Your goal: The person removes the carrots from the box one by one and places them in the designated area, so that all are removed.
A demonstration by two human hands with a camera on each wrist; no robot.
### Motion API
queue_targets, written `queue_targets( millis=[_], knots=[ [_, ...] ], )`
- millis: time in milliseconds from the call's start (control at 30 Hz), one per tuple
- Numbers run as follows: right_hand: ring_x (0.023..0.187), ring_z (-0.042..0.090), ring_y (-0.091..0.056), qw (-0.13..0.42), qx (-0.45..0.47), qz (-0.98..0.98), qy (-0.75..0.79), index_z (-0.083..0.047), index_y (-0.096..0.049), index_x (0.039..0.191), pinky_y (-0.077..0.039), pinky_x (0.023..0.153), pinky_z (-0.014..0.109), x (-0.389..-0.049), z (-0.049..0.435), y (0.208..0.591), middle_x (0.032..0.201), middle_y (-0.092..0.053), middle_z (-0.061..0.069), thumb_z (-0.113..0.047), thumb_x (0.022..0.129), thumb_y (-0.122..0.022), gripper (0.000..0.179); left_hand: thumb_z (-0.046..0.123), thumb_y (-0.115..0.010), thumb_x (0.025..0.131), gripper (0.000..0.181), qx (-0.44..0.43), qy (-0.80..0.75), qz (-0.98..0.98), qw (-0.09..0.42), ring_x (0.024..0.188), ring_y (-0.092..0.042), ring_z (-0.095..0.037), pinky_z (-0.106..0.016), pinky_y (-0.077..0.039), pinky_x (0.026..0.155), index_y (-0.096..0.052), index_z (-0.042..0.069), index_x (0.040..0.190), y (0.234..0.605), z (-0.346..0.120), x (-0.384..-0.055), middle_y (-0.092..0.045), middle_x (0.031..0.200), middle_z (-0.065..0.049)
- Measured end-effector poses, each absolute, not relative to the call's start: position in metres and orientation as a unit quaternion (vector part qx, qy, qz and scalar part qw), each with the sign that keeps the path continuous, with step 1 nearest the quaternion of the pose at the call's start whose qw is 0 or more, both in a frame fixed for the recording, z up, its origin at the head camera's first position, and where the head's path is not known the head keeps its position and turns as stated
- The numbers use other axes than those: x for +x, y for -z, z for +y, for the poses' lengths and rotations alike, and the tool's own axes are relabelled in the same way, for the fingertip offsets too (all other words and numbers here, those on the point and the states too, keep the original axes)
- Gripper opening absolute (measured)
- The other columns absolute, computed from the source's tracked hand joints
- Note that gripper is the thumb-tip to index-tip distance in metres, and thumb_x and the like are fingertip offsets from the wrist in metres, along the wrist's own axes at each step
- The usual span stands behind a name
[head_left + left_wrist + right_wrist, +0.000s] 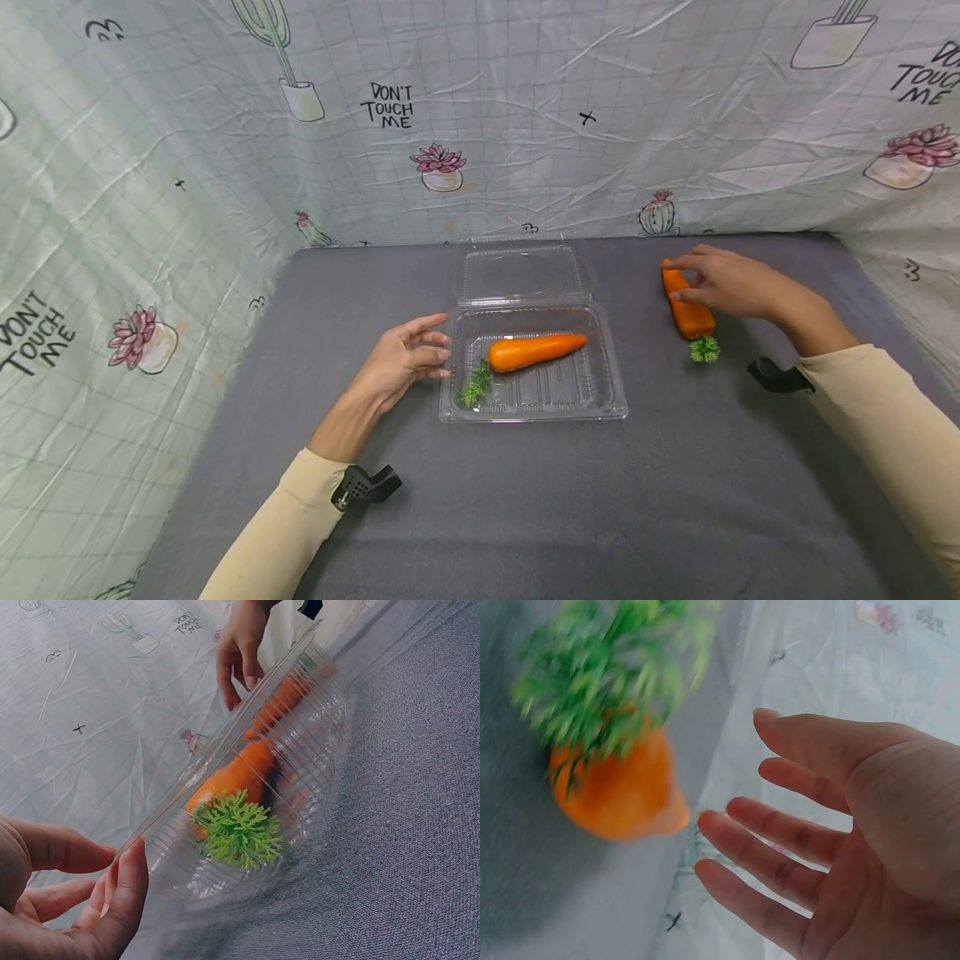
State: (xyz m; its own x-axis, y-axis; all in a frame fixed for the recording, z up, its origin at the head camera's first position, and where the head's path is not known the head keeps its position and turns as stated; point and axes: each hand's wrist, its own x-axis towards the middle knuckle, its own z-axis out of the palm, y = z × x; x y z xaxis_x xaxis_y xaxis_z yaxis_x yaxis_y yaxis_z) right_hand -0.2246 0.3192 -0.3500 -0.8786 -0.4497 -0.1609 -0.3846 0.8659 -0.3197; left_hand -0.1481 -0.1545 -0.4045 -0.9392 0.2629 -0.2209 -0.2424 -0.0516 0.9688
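An orange carrot (536,352) with a green leafy top (240,829) lies in the clear plastic box (551,412), whose hinged lid (525,273) is folded back flat. My left hand (401,364) is at the box's left rim, fingers spread and slightly bent, fingertips close to it; whether they touch is unclear. On the cloth to the right lies a second carrot (693,321), its leafy tuft (611,675) towards me. Over it hovers my right hand (738,283); in the right wrist view its fingers (761,859) are spread, apart from the carrot.
A grey cloth (517,508) covers the table. Pale printed fabric (510,158) hangs behind it and at both sides. On each wrist sits a black camera mount, one left (367,485) and one right (780,375).
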Motion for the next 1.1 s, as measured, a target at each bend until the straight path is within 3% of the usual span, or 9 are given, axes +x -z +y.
queue_targets(
  millis=[100,267,500,1100],
  knots=[
    [0.100,0.030,-0.059,0.106,-0.223,0.959,0.141,-0.001,-0.054,0.145,-0.053,0.076,0.049,-0.219,0.312,0.346,0.130,-0.054,0.021,-0.029,0.099,-0.068,0.056,-0.014,-0.062,0.090,0.068,0.009,-0.725,0.667,0.175,0.085,-0.065,-0.015,-0.032,-0.065,0.074,-0.044,0.004,0.152,0.405,-0.155,-0.148,-0.057,0.111,-0.010],
    [0.107,0.031,-0.059,0.091,-0.245,0.954,0.149,-0.005,-0.057,0.143,-0.053,0.085,0.053,-0.211,0.299,0.341,0.137,-0.055,0.020,-0.027,0.098,-0.070,0.052,-0.014,-0.062,0.089,0.067,0.010,-0.724,0.667,0.175,0.086,-0.065,-0.016,-0.032,-0.065,0.074,-0.044,0.004,0.152,0.405,-0.155,-0.148,-0.057,0.111,-0.010],
    [0.101,0.023,-0.061,0.069,-0.274,0.947,0.151,-0.010,-0.059,0.142,-0.052,0.074,0.039,-0.199,0.280,0.334,0.125,-0.061,0.007,-0.024,0.097,-0.071,0.049,-0.015,-0.061,0.089,0.067,0.005,-0.725,0.667,0.171,0.085,-0.066,-0.016,-0.034,-0.065,0.075,-0.045,0.004,0.152,0.406,-0.155,-0.149,-0.057,0.111,-0.011],
    [0.105,0.021,-0.065,0.054,-0.330,0.927,0.171,-0.017,-0.064,0.136,-0.058,0.081,0.046,-0.182,0.245,0.330,0.124,-0.063,-0.002,-0.029,0.092,-0.077,0.048,-0.014,-0.061,0.089,0.068,0.004,-0.726,0.665,0.176,0.086,-0.065,-0.015,-0.032,-0.065,0.075,-0.043,0.003,0.152,0.403,-0.154,-0.148,-0.057,0.109,-0.009]
  ],
)
